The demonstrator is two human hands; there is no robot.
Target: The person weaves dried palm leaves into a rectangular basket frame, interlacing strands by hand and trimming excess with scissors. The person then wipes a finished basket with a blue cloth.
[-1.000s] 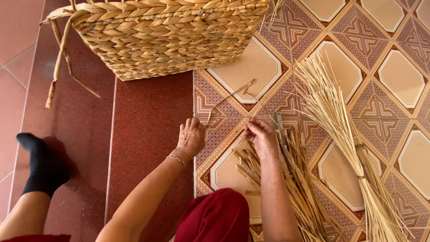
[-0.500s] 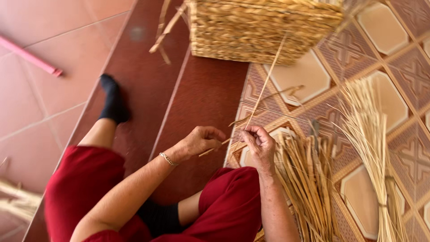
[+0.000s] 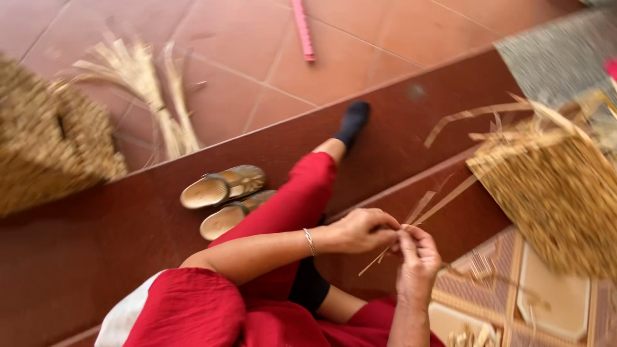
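While both hands, left (image 3: 363,230) and right (image 3: 418,260), now pinch one straw (image 3: 411,222), lifted off the floor, the basket (image 3: 553,193) lies right.

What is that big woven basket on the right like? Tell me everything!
The woven basket is golden-tan, plaited from flat dried straw-like strands. It looks blurred and sits tilted on the floor at the right. Loose strands stick out from its left end. A long strand runs from it toward the left hand and right hand.
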